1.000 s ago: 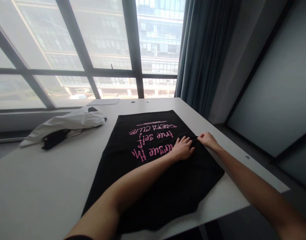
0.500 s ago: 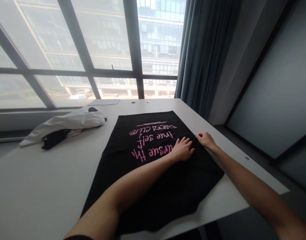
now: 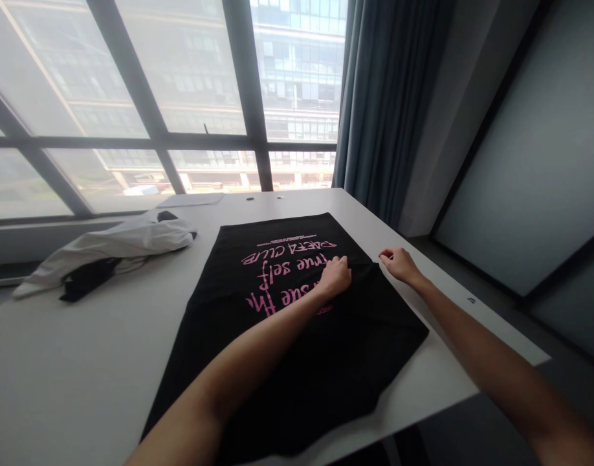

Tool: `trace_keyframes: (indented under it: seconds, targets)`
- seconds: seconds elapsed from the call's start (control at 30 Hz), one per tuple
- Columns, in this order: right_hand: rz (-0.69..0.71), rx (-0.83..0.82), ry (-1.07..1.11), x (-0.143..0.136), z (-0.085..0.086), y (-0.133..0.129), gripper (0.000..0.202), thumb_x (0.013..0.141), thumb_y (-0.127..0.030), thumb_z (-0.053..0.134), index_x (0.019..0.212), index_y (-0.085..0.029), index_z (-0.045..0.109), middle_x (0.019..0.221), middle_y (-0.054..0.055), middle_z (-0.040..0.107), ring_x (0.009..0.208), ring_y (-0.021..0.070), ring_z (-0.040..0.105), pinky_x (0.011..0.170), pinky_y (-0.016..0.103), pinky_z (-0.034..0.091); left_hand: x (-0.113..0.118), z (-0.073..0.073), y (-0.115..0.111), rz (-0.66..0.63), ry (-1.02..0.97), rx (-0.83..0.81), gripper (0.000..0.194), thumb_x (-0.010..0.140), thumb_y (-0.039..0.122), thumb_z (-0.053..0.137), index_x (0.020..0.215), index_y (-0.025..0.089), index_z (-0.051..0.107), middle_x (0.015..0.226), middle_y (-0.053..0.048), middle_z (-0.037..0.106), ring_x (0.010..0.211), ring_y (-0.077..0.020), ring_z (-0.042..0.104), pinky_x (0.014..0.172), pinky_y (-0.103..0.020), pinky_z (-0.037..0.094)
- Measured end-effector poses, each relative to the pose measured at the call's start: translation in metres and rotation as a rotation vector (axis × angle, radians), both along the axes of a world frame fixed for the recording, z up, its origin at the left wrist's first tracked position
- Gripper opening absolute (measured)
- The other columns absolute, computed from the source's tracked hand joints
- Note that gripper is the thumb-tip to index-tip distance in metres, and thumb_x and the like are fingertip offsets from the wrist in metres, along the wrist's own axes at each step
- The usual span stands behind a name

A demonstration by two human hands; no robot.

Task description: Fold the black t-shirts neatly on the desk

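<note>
A black T-shirt (image 3: 297, 375) with pink lettering lies spread over the white table, the print upside down from where I stand. My left hand (image 3: 336, 275) rests on the printed part, its fingers curled and closed on the fabric; the fingertips are partly hidden. A crease runs from there to the shirt's right edge. Just outside that edge is my right hand (image 3: 400, 264), fingers bent in and thumb against them, with a small gap to the cloth. I see nothing between its fingers.
A bunched white and black garment (image 3: 117, 249) lies at the table's left. Behind it a flat pale sheet (image 3: 193, 200) sits by the window (image 3: 185, 65). A blue-grey curtain (image 3: 374, 116) hangs at the back right. The white table (image 3: 491, 336) ends at the right and near sides.
My left hand has gone from lying flat with fingers spread to curled on the shirt, a little farther left. My right hand has come away from the shirt's edge. The view has shifted slightly.
</note>
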State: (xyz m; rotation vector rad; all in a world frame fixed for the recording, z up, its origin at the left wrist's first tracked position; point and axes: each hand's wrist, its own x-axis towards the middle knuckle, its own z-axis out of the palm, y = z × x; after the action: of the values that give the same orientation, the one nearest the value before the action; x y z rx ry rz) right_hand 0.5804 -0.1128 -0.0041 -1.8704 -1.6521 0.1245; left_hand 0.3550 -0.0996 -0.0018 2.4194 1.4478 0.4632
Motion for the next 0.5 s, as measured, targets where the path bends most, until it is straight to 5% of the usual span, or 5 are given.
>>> trace_keyframes:
  seconds: [0.17, 0.3, 0.37, 0.5]
  targets:
    - [0.134, -0.073, 0.061, -0.018, 0.021, -0.016, 0.018, 0.088, -0.025, 0.059, 0.084, -0.016, 0.075, 0.083, 0.007, 0.075, 0.078, 0.0192, 0.067, 0.073, 0.027, 0.047, 0.014, 0.015, 0.025, -0.017, 0.035, -0.143, 0.036, 0.088, 0.032, 0.067, 0.12, 0.016, 0.062, 0.132, -0.017, 0.058, 0.122, -0.0325, 0.059, 0.101, -0.039, 0.047]
    - [0.274, -0.197, 0.056, -0.037, 0.034, -0.061, 0.027, 0.091, -0.038, 0.058, 0.095, -0.016, 0.075, 0.088, 0.007, 0.074, 0.081, 0.0211, 0.067, 0.076, 0.031, 0.05, 0.031, 0.045, 0.042, -0.122, 0.043, -0.351, 0.016, 0.078, 0.02, 0.072, 0.092, 0.013, 0.068, 0.102, -0.014, 0.07, 0.098, -0.0296, 0.069, 0.085, -0.036, 0.054]
    - [0.304, -0.158, 0.028, -0.048, 0.033, -0.095, 0.047, 0.088, -0.053, 0.063, 0.119, -0.018, 0.069, 0.107, 0.01, 0.071, 0.094, 0.0247, 0.066, 0.084, 0.036, 0.052, 0.044, 0.062, 0.047, -0.187, 0.012, -0.455, 0.007, 0.08, 0.019, 0.069, 0.083, 0.013, 0.067, 0.087, -0.01, 0.071, 0.08, -0.0231, 0.069, 0.074, -0.031, 0.056]
    - [0.211, -0.024, 0.038, -0.061, 0.016, -0.15, 0.107, 0.072, -0.065, 0.075, 0.159, -0.024, 0.029, 0.14, 0.014, 0.053, 0.125, 0.0345, 0.053, 0.103, 0.051, 0.047, 0.089, 0.083, 0.054, -0.237, -0.152, -0.605, 0.006, 0.086, 0.016, 0.063, 0.079, 0.016, 0.063, 0.074, -0.006, 0.066, 0.07, -0.016, 0.064, 0.065, -0.024, 0.053]
